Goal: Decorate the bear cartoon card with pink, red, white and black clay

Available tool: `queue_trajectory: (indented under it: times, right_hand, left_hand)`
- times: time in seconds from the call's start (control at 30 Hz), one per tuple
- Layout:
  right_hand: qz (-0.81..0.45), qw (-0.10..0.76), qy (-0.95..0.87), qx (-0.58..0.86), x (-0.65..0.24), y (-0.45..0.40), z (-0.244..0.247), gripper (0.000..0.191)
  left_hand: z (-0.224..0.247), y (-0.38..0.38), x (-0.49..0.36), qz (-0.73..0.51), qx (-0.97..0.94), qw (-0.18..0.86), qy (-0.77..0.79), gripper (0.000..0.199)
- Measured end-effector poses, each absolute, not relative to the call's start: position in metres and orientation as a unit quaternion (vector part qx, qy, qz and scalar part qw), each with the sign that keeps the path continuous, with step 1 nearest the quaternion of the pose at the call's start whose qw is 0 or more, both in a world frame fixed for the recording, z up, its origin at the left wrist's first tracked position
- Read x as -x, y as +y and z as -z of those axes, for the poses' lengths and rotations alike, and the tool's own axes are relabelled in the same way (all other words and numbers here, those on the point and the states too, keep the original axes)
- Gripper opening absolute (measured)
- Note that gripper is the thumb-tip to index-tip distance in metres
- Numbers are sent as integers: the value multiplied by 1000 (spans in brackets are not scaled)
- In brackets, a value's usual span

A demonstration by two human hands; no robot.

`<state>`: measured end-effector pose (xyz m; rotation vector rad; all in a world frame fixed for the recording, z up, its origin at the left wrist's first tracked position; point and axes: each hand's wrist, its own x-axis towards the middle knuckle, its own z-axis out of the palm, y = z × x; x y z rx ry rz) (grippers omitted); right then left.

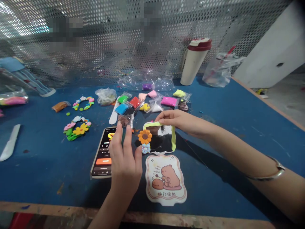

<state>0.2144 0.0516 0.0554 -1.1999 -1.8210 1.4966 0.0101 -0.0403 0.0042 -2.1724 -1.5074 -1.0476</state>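
Note:
My right hand (175, 121) is closed, its fingertips pinched on a pale yellow clay strip (173, 140) along the top edge of a small dark mirror (158, 142). The strip also runs down the mirror's right side. An orange clay flower (145, 136) and a light blue one (146, 148) sit on its left edge. My left hand (125, 159) is open with fingers apart, partly covering a lit phone (101, 159). Its fingertips are at a brown clay packet (126, 120); whether they touch it I cannot tell. Below the mirror lies a capybara card (166, 179).
Several clay packets, including a blue one (121, 108) and a magenta one (169, 101), lie behind the mirror. Two flower rings (77, 128) are on the left, near a white plastic knife (10, 143). A tall cup (194, 62) stands at the back right, before a perforated metal screen (107, 57).

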Motion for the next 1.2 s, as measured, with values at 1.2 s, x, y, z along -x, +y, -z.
queue_trajectory:
  times: [1.2]
  right_hand:
    - [-531,251,-676,446,-217,61,-41,12]
  left_hand:
    - [-14,-54,-6,451,758,56,-468,23]
